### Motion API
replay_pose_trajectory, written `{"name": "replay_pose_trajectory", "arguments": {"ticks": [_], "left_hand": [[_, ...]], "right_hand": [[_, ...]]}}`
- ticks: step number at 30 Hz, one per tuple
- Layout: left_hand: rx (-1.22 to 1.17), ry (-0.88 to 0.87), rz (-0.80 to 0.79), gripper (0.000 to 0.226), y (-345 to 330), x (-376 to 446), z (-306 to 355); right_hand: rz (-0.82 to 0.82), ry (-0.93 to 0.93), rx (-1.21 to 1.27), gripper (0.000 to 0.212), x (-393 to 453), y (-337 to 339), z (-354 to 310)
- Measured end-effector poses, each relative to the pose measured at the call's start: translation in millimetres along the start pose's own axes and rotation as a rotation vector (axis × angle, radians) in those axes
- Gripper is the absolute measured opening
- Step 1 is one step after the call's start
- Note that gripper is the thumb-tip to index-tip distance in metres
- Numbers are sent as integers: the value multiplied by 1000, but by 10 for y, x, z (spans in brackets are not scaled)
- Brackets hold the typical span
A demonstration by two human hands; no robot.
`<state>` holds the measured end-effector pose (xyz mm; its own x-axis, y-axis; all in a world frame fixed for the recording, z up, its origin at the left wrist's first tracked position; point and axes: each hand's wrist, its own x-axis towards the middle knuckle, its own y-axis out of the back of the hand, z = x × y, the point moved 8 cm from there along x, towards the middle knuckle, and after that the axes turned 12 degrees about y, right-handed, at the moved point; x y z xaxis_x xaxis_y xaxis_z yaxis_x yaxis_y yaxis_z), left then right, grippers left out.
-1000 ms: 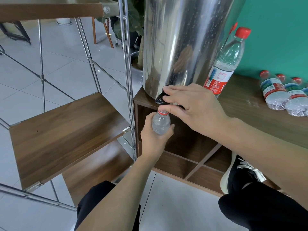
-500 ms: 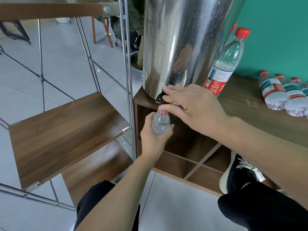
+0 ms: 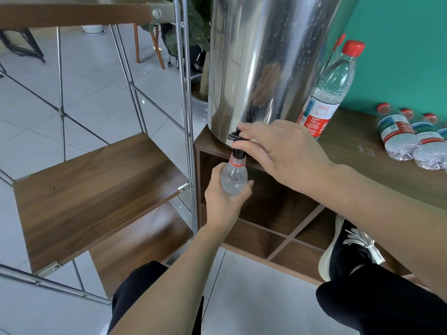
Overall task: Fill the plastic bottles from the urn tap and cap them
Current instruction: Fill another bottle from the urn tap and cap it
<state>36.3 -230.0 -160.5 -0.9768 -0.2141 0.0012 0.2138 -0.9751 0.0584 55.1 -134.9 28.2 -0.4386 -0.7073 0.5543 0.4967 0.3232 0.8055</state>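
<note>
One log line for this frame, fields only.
phase: filling | left hand: holds bottle under tap | right hand: on tap lever | bottle: uncapped

Urn [image 3: 266, 68] on worktop [image 3: 377, 165], left end. Tap [image 3: 238, 146] at urn base; bottle [image 3: 234, 176] directly under tap, before cubby. Upright bottle [image 3: 331, 93] right of urn. Lying bottles [image 3: 411, 139] far right. Shelf [image 3: 92, 189] left of worktop.
</note>
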Motion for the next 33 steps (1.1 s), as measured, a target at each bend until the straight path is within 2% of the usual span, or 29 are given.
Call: {"name": "replay_pose_trajectory", "arguments": {"ticks": [5, 10, 14, 16, 19, 22, 26, 28, 33], "left_hand": [[3, -2, -1, 64, -8, 7, -16], [25, 16, -12, 65, -3, 22, -47], [32, 0, -30, 63, -23, 18, -34], [31, -5, -33, 63, -24, 13, -38], [39, -6, -28, 63, -3, 12, -54], [39, -12, -20, 62, 12, 4, -45], [57, -8, -25, 63, 0, -5, -38], [62, 5, -29, 64, 3, -12, -48], [73, 22, -26, 65, 30, -22, -78]], "right_hand": [[58, -145, 145, 53, 45, 62, 104], [135, -411, 407, 33, 17, 5, 344], [212, -533, 556, 36, -230, -19, 415], [224, -592, 554, 38, -407, -40, 498], [134, -643, 422, 36, -670, -133, 625], [-89, -688, 257, 35, -915, -330, 723], [-345, -744, 166, 61, -1126, -564, 792], [-377, -753, 179, 66, -1162, -624, 807], [-369, -711, 274, 48, -1129, -639, 772]]}}
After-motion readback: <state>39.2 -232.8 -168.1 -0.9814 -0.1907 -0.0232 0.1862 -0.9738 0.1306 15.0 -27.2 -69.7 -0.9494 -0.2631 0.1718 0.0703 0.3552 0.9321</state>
